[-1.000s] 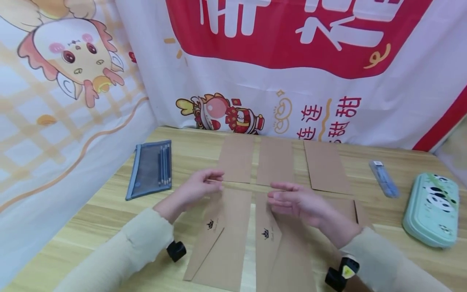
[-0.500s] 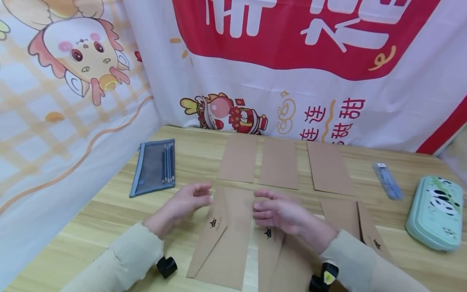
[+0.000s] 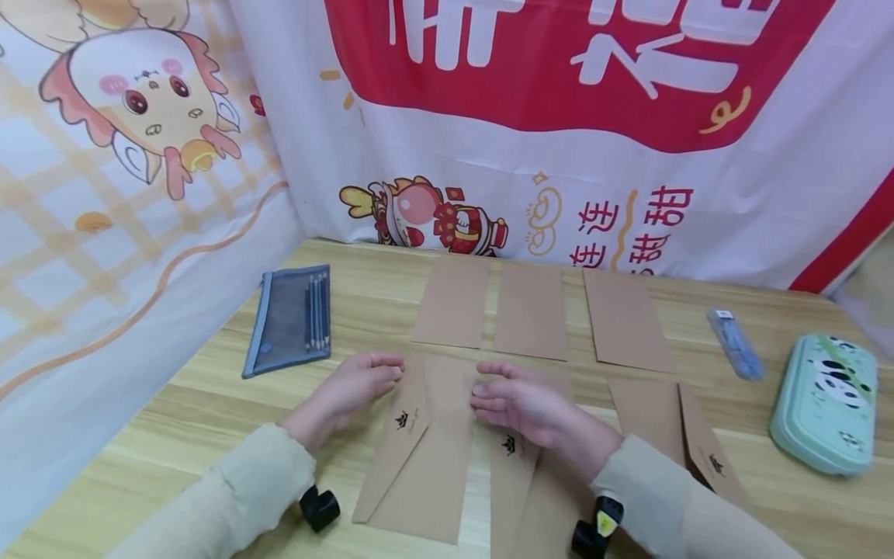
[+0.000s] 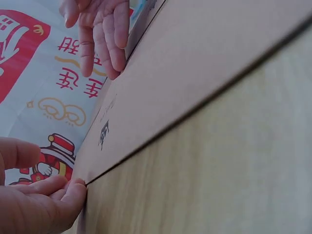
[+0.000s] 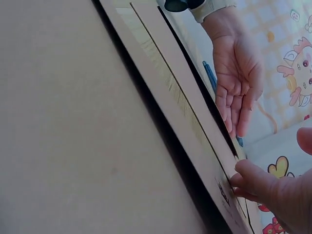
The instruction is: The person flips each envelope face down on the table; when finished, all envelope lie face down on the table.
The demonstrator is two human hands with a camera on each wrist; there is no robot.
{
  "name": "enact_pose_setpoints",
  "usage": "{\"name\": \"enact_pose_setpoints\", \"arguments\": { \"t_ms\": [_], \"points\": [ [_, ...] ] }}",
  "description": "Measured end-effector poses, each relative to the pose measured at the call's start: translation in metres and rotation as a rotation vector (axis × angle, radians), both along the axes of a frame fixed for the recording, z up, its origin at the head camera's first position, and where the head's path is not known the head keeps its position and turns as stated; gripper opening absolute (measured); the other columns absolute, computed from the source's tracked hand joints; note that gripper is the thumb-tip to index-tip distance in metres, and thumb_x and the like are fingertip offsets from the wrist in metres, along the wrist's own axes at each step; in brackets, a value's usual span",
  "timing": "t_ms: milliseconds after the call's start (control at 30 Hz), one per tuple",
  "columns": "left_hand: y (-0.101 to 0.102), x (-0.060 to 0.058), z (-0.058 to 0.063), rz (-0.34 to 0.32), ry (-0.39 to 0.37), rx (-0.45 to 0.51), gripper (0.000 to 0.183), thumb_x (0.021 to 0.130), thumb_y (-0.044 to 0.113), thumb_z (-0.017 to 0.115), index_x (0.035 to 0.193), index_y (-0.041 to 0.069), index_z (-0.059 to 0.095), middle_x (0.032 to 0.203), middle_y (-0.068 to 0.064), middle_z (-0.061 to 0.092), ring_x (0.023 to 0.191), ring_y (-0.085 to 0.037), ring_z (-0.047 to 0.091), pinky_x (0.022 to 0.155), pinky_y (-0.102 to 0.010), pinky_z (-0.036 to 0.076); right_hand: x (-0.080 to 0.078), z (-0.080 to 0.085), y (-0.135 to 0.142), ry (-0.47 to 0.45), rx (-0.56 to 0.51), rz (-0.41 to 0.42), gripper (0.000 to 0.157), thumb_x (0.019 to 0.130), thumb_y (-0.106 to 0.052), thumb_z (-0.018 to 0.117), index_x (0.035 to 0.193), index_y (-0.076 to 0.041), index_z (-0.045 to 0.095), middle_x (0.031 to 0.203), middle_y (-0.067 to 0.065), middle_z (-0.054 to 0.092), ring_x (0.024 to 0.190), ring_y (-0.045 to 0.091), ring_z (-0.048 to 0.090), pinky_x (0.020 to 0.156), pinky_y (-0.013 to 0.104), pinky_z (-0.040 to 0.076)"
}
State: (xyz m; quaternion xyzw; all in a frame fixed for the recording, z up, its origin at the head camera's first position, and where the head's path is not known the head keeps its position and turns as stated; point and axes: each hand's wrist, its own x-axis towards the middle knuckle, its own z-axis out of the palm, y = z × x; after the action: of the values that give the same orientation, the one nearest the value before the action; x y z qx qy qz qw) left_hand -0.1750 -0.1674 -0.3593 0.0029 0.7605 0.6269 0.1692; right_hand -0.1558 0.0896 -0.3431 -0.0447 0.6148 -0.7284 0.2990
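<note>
Three kraft-paper envelopes with pointed flaps and black crown prints lie in the near row. My left hand (image 3: 352,388) rests beside the left envelope (image 3: 436,458), fingertips touching its upper left edge. In the left wrist view those fingertips (image 4: 73,192) meet the paper's edge. At the same envelope's upper right edge is my right hand (image 3: 531,407), its fingers loosely extended and partly over the middle envelope (image 3: 517,497). Neither hand grips anything. The right envelope (image 3: 649,411) lies beyond my right forearm, its flap slightly raised; the sleeve hides its lower part.
Three plain brown envelopes (image 3: 454,303) form a back row. At the left lies a blue mesh pouch (image 3: 282,322) with several pencils (image 3: 317,314). A slim blue packet (image 3: 736,344) and a mint panda pencil case (image 3: 827,404) are at the right. Printed cloth (image 3: 447,140) hangs behind.
My right hand has moved left from the middle envelope to the left envelope's right edge. My left hand has come down to its left edge. That envelope has shifted slightly away from me.
</note>
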Motion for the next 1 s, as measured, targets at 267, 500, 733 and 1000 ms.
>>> {"name": "enact_pose_setpoints", "arguments": {
  "t_ms": [267, 500, 733, 1000],
  "points": [
    [-0.007, -0.005, 0.004, 0.005, 0.026, 0.035, 0.045, 0.091, 0.0, 0.044, 0.135, -0.01, 0.036, 0.139, -0.026, 0.038, 0.129, -0.037, 0.037, 0.108, -0.042, 0.031, -0.004, 0.0, -0.011, 0.009, 0.008, -0.026, 0.057, 0.089, -0.001, 0.048, 0.14, 0.007, 0.023, 0.138, 0.03, 0.03, 0.124, 0.04, 0.041, 0.106, 0.047, 0.034],
    [-0.007, -0.011, 0.028, -0.002, 0.076, -0.021, 0.047, 0.089, -0.003, 0.045, 0.135, -0.01, 0.036, 0.138, -0.026, 0.04, 0.127, -0.036, 0.039, 0.107, -0.042, 0.034, -0.008, -0.002, -0.022, 0.021, -0.004, -0.047, 0.057, 0.087, 0.001, 0.049, 0.139, 0.006, 0.025, 0.134, 0.03, 0.034, 0.123, 0.04, 0.042, 0.106, 0.048, 0.034],
    [-0.002, -0.016, 0.045, -0.012, 0.147, -0.076, 0.051, 0.085, -0.006, 0.051, 0.135, -0.003, 0.041, 0.133, -0.021, 0.047, 0.123, -0.031, 0.045, 0.104, -0.039, 0.038, -0.007, -0.006, -0.033, 0.049, -0.027, -0.075, 0.058, 0.084, 0.003, 0.051, 0.137, 0.006, 0.027, 0.136, 0.03, 0.032, 0.121, 0.04, 0.044, 0.106, 0.049, 0.033],
    [0.018, -0.014, 0.056, -0.01, 0.23, -0.039, 0.046, 0.085, -0.007, 0.055, 0.13, -0.005, 0.047, 0.124, -0.023, 0.055, 0.11, -0.024, 0.055, 0.09, -0.025, 0.049, -0.008, -0.011, -0.041, 0.063, -0.024, -0.153, 0.058, 0.083, 0.002, 0.055, 0.135, 0.005, 0.03, 0.126, 0.027, 0.043, 0.101, 0.025, 0.057, 0.103, 0.048, 0.037]
  ]
}}
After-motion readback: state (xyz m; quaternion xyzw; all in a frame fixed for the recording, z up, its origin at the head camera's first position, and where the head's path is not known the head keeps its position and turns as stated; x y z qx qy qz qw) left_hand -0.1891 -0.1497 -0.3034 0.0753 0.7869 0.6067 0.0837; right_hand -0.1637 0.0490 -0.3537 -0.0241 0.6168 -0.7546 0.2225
